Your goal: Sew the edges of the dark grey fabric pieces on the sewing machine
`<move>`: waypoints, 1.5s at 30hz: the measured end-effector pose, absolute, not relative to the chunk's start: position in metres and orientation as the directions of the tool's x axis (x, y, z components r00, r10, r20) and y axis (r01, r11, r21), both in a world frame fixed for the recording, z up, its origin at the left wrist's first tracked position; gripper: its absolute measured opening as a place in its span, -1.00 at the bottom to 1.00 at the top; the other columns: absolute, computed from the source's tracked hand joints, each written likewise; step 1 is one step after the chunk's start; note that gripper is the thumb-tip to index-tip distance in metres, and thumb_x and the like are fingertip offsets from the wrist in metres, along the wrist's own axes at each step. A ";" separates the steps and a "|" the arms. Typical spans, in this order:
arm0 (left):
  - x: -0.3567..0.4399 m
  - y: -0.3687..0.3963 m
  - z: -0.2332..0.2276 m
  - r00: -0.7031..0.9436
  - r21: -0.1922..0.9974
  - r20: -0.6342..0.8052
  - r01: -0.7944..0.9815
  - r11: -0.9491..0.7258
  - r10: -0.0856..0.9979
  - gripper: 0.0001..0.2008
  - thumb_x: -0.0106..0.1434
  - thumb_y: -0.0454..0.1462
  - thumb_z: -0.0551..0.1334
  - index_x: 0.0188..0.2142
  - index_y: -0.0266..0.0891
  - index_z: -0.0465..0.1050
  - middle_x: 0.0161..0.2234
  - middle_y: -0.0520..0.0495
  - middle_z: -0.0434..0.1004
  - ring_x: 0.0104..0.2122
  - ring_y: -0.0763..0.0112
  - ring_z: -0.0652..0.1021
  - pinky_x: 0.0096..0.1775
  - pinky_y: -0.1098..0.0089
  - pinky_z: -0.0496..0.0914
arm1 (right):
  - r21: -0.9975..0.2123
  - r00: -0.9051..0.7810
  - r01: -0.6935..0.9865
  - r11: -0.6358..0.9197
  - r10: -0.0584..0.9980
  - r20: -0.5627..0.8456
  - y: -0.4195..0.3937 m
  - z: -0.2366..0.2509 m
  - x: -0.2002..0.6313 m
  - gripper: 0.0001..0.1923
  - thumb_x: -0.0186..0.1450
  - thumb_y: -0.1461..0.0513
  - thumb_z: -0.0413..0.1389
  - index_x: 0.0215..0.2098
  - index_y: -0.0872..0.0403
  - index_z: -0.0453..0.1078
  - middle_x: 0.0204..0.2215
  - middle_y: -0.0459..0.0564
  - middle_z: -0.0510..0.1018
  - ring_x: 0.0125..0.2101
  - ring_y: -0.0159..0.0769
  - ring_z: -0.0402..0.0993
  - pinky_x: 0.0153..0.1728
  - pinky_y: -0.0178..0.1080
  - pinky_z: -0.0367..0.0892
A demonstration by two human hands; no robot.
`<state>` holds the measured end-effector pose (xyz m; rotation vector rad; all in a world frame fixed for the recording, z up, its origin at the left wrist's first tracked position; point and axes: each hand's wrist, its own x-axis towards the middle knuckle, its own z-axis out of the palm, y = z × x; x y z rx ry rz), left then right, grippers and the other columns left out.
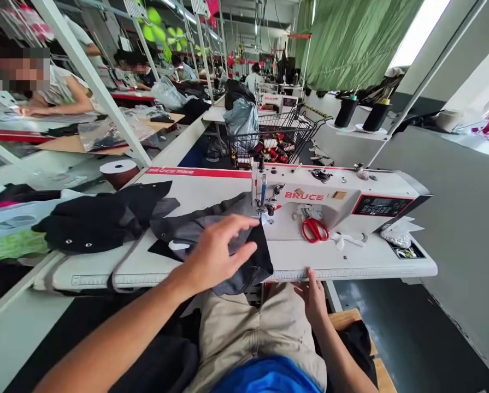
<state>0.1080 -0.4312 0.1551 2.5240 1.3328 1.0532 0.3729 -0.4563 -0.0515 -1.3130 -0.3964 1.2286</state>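
**Hands at the sewing machine, dark fabric on the table**

Head view: the left hand [219,248] hovers with fingers spread loosely over the grey and black fabric piece [211,234], gripping nothing; whether it touches the cloth I cannot tell. The fabric lies on the white table [351,262], one end under the needle of the sewing machine [334,199]. The right hand [313,297] rests open at the table's front edge, empty. Red scissors [314,229] lie on the machine bed. A black garment pile [100,218] sits to the left.

left hand [217,254] on dark fabric [211,232] | right hand [313,297] at table edge [351,273]
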 end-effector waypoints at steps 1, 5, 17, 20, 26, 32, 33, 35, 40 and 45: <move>0.110 -0.424 0.139 0.419 0.348 0.459 0.727 -0.592 0.783 -0.65 0.28 -0.23 0.22 0.06 -0.20 0.38 0.00 -0.10 0.47 -0.07 0.28 0.50 -0.01 0.23 0.42 | -0.881 0.290 -0.384 -0.276 0.870 -0.399 -0.466 -0.048 0.374 -0.40 -0.06 -0.15 0.34 -0.29 0.14 0.45 -0.38 0.03 0.58 -0.48 -0.22 0.55 -0.55 -0.30 0.41; 0.109 -0.400 0.079 0.406 0.075 0.194 0.902 -0.426 0.893 -0.58 0.23 -0.29 0.24 0.09 -0.21 0.37 0.09 -0.18 0.40 -0.03 0.11 0.45 -0.02 0.12 0.39 | -0.958 -0.200 0.287 -0.022 0.976 -0.082 -0.490 -0.018 0.362 -0.66 0.23 -0.02 0.21 -0.36 0.10 0.49 -0.52 -0.01 0.55 -0.48 -0.25 0.52 -0.45 -0.28 0.41; 0.054 -0.367 0.076 0.368 0.096 0.213 0.914 -0.395 0.905 -0.70 0.30 -0.46 0.01 -0.12 -0.29 0.46 -0.24 -0.11 0.53 -0.23 0.28 0.53 -0.15 0.30 0.43 | -0.223 -0.706 0.557 0.800 0.598 0.379 -0.412 0.005 0.308 -0.57 0.29 0.32 0.13 0.13 0.11 0.32 0.15 0.14 0.36 0.22 -0.02 0.12 0.15 0.05 0.19; 0.061 -0.371 0.103 0.397 0.059 0.380 0.891 -0.450 0.835 -0.69 0.26 -0.51 0.00 -0.13 -0.28 0.43 -0.28 -0.07 0.51 -0.23 0.32 0.51 -0.08 0.30 0.38 | -0.225 -0.674 0.547 0.806 0.584 0.452 -0.411 0.002 0.301 -0.68 0.31 0.36 0.06 0.02 0.09 0.40 0.06 0.10 0.44 0.14 -0.04 0.19 0.03 -0.03 0.27; 0.104 -0.394 0.112 0.663 -0.064 0.234 0.740 -0.669 0.711 -0.74 0.27 -0.47 0.06 -0.15 -0.22 0.43 -0.33 -0.03 0.44 -0.32 0.31 0.46 -0.29 0.32 0.35 | -0.321 -0.644 0.505 0.801 0.598 0.478 -0.431 -0.007 0.279 -0.83 0.31 0.31 0.09 -0.16 0.02 0.46 -0.09 0.00 0.50 -0.08 -0.17 0.29 -0.15 -0.11 0.28; 0.104 -0.408 0.068 0.631 -0.057 0.045 0.775 -0.629 0.774 -0.67 0.24 -0.46 0.13 -0.01 -0.25 0.39 -0.20 -0.10 0.47 -0.20 0.25 0.45 -0.17 0.25 0.34 | -0.375 -0.571 0.466 0.801 0.596 0.564 -0.447 -0.014 0.280 -0.85 0.35 0.35 0.04 -0.22 0.07 0.45 -0.09 -0.01 0.51 0.02 -0.18 0.25 -0.14 -0.17 0.27; 0.101 -0.409 0.067 0.612 -0.068 0.060 0.790 -0.609 0.788 -0.64 0.23 -0.45 0.14 0.02 -0.25 0.38 -0.15 -0.12 0.47 -0.16 0.22 0.44 -0.12 0.21 0.33 | -0.378 -0.564 0.480 0.791 0.609 0.558 -0.447 -0.013 0.283 -0.82 0.35 0.36 0.04 -0.16 0.07 0.45 -0.04 0.02 0.48 0.06 -0.15 0.22 -0.10 -0.15 0.27; 0.095 -0.410 0.067 0.591 -0.083 0.107 0.806 -0.585 0.799 -0.64 0.22 -0.44 0.15 0.02 -0.25 0.39 -0.05 -0.15 0.46 -0.08 0.16 0.42 -0.07 0.16 0.29 | -0.374 -0.551 0.525 0.764 0.640 0.535 -0.445 -0.010 0.291 -0.75 0.35 0.36 0.04 -0.04 0.07 0.43 0.03 0.08 0.42 0.12 -0.07 0.16 -0.05 -0.10 0.25; 0.091 -0.416 0.063 0.625 -0.094 0.273 0.774 -0.626 0.732 -0.73 0.25 -0.47 0.10 -0.12 -0.27 0.47 -0.17 -0.10 0.50 -0.23 0.26 0.44 -0.19 0.23 0.29 | -0.328 -0.495 0.608 0.723 0.668 0.555 -0.448 -0.019 0.304 -0.80 0.33 0.32 0.10 -0.09 0.00 0.45 -0.20 0.01 0.49 -0.20 -0.20 0.31 -0.26 -0.15 0.19; 0.091 -0.429 0.047 0.641 -0.081 0.409 0.735 -0.674 0.649 -0.81 0.28 -0.44 0.13 -0.19 -0.30 0.47 -0.38 -0.05 0.46 -0.36 0.32 0.40 -0.28 0.26 0.26 | -0.342 -0.481 0.607 0.718 0.674 0.561 -0.459 -0.033 0.301 -0.86 0.32 0.31 0.13 -0.16 0.01 0.46 -0.49 -0.11 0.42 -0.47 -0.35 0.20 -0.41 -0.21 0.07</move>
